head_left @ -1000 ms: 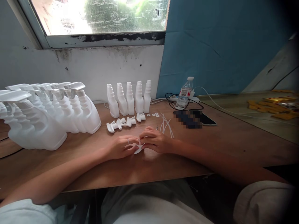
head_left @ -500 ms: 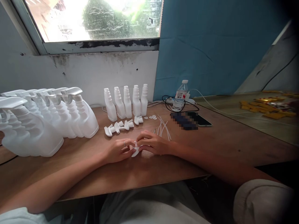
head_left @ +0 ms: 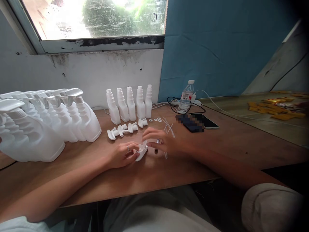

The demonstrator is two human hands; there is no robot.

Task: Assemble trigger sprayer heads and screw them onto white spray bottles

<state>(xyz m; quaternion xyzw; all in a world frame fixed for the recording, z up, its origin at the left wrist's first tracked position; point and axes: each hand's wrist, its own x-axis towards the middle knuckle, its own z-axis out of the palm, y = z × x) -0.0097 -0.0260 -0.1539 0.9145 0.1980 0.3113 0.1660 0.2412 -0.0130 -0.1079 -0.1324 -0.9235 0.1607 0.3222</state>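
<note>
A white trigger spray head (head_left: pixel 140 157) is held low over the table near its front edge. My left hand (head_left: pixel 125 155), with a ring on one finger, is closed on its left side, thumb and fingers pinching it. From the right, my right hand (head_left: pixel 164 140) reaches to its upper end, with fingertips and thumb on either side of the white part. In the gap under my right fingers shows a small tool-like piece (head_left: pixel 156 150), silvery and brown; its kind is unclear. Several more spray heads (head_left: pixel 120 130) lie in a row just beyond my hands.
Several white bottles without heads (head_left: pixel 130 104) stand behind. Large white spray bottles (head_left: pixel 84 122) crowd the left. White rings (head_left: pixel 155 120) and thin white tubes (head_left: pixel 171 127) lie beyond my right hand. Farther right are phones (head_left: pixel 209 121), a water bottle (head_left: pixel 186 96) and cables (head_left: pixel 172 103).
My right hand has shifted slightly right and up, its fingers spreading apart, uncovering more of the spray head and the small silvery piece. My left hand keeps its grip. The view has tilted slightly.
</note>
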